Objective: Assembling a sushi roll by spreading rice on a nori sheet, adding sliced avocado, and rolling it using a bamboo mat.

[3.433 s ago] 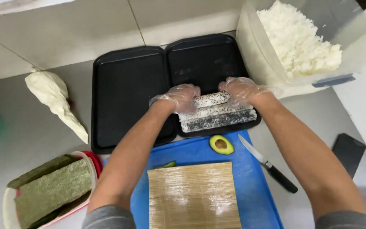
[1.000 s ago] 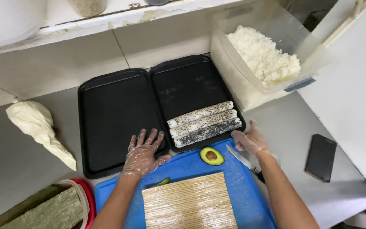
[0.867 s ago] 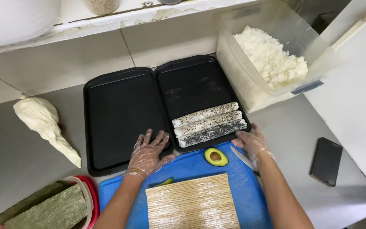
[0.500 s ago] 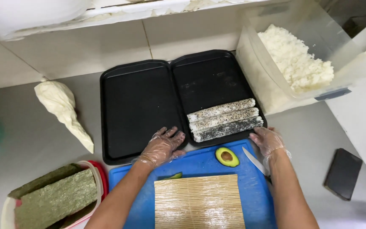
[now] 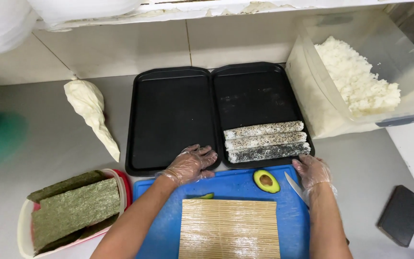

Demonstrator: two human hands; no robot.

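Observation:
My left hand [image 5: 190,164], in a clear plastic glove, rests spread and holding nothing on the near edge of the left black tray [image 5: 168,120]. My gloved right hand [image 5: 312,170] lies open at the right edge of the blue cutting board [image 5: 226,187], touching a knife blade [image 5: 295,188]. Three sesame-coated rice rolls [image 5: 266,141] lie side by side in the right black tray [image 5: 250,96]. A bamboo rolling mat [image 5: 229,229] covers the near part of the board, with an avocado half [image 5: 266,181] and a green slice [image 5: 202,196] beyond it.
A clear tub of cooked white rice [image 5: 355,76] stands at the right. A container of seaweed sheets [image 5: 73,211] sits at the near left, a white piping bag [image 5: 92,110] behind it. A dark phone [image 5: 401,215] lies at the near right on the steel counter.
Both hands left the rolls and drew back toward me to the board's far edge. The view shifted so the trays now sit more to the right.

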